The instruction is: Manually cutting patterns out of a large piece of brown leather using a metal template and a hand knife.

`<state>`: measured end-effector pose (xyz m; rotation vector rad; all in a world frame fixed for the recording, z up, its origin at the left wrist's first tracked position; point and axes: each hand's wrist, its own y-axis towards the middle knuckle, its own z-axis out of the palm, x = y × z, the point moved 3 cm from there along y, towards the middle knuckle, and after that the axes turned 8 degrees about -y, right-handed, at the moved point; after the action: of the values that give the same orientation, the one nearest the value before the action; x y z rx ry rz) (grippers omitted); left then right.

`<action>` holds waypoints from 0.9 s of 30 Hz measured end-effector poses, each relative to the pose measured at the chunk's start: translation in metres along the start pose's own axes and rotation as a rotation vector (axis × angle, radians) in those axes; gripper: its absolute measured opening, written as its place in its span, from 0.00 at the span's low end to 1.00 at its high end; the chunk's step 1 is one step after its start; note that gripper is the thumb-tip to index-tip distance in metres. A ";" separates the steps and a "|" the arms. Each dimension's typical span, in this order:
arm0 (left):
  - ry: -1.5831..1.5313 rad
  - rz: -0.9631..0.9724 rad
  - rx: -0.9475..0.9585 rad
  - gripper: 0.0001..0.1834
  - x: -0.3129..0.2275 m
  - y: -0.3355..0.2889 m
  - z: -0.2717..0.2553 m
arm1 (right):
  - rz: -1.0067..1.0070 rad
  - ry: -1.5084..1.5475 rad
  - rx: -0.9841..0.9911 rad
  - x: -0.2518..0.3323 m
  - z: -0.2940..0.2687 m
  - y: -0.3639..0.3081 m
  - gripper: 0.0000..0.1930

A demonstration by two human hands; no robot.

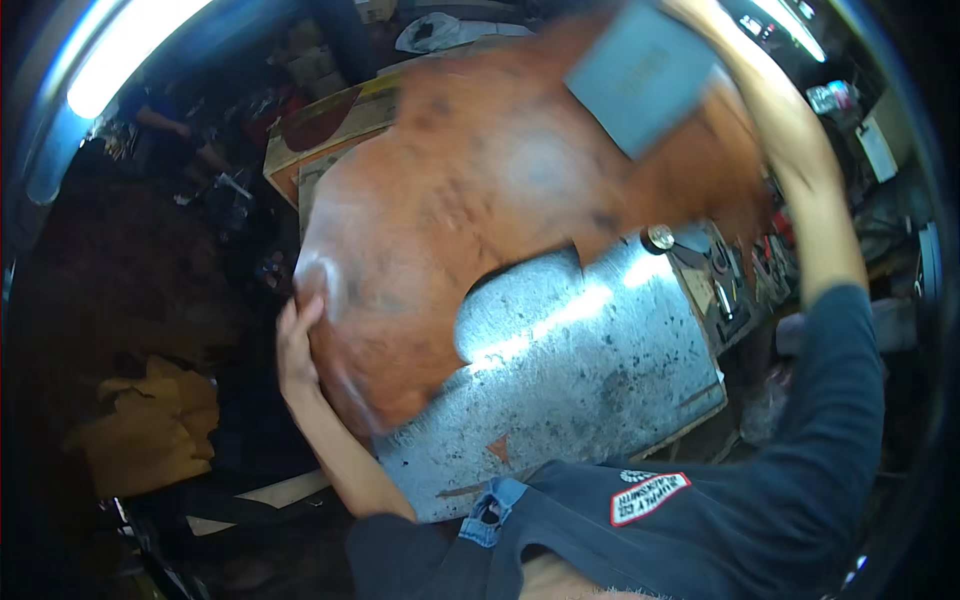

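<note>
A large reddish-brown leather hide (430, 220) with darker blotches spreads across the workbench (560, 400), and its edge hangs past the bench on the left. My left hand (300, 345) is closed around that left edge. At the far right, my right arm reaches over the hide, and only part of my right hand (690, 10) shows at the top rim; its fingers are out of sight. Near it, a flat grey-blue rectangular piece (645, 75) lies over the hide's far end. Whether my right hand holds this piece or the hide, I cannot tell. The far part is smeared by motion.
A small leather scrap (499, 449) lies on the speckled metal benchtop. A round container (658, 238) stands by hand tools (730, 290) at the right. Tan leather pieces (150, 425) are at lower left. A wooden box (335, 120) stands behind; another person (165, 125) is at far left.
</note>
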<state>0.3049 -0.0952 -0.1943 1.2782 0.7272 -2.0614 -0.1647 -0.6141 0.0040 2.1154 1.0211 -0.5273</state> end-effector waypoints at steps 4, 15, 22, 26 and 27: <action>-0.163 -0.257 0.071 0.20 0.094 -0.062 0.039 | 0.147 0.171 0.004 0.141 -0.023 0.234 0.15; 0.047 -0.764 0.325 0.18 0.248 -0.129 0.078 | 0.420 0.918 0.255 0.129 0.075 -0.056 0.27; 0.354 -0.814 0.536 0.19 0.274 -0.158 0.129 | 1.327 1.915 0.144 0.186 0.007 -0.349 0.16; 0.101 -0.866 0.380 0.24 0.311 -0.182 0.140 | 1.534 2.164 -0.066 0.230 -0.040 -0.409 0.10; 0.191 -0.880 0.326 0.22 0.301 -0.184 0.148 | 1.543 2.196 -0.103 0.239 -0.048 -0.425 0.11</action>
<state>-0.0228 -0.1388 -0.3861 1.5113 1.2402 -2.8660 -0.3564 -0.2754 -0.2936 1.8543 -0.2540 2.7421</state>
